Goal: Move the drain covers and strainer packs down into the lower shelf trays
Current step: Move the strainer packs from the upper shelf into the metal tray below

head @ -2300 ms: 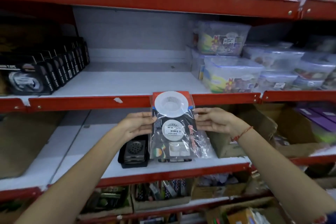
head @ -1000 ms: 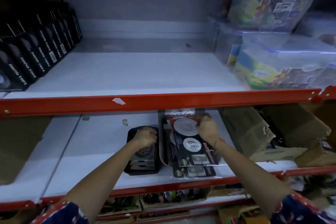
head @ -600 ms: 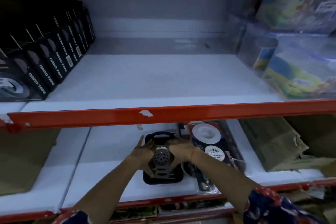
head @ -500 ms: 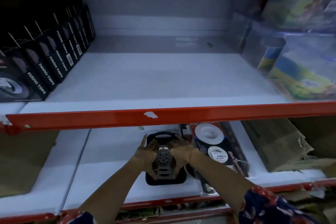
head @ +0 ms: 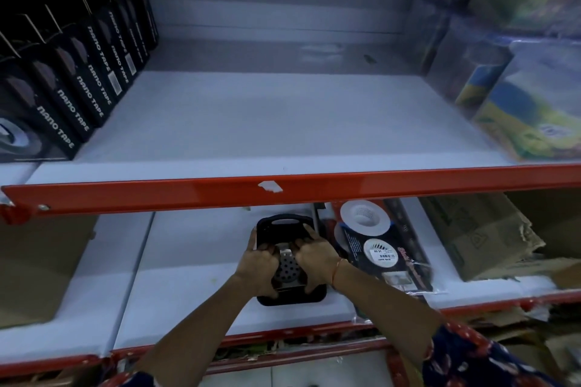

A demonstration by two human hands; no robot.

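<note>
A small black tray (head: 284,223) stands on the lower white shelf and holds square metal drain covers (head: 286,267) with a round perforated centre. My left hand (head: 259,264) grips the left side of the cover stack. On its right side my right hand (head: 316,261) grips the same stack. Both hands are inside the tray. Just right of the tray lie the strainer packs (head: 377,248), black cards in clear plastic with white round strainers, free of my hands.
The red front rail (head: 283,188) of the shelf above hangs over the tray's far end. Black nano tape boxes (head: 63,97) fill the upper shelf's left, plastic containers (head: 528,104) its right. A crumpled cardboard box (head: 481,236) sits right of the packs.
My right hand let go of the strainer packs, which now lie beside the tray, and joined my left hand on the drain covers. Since half a second ago both hands closed tighter around the stack.
</note>
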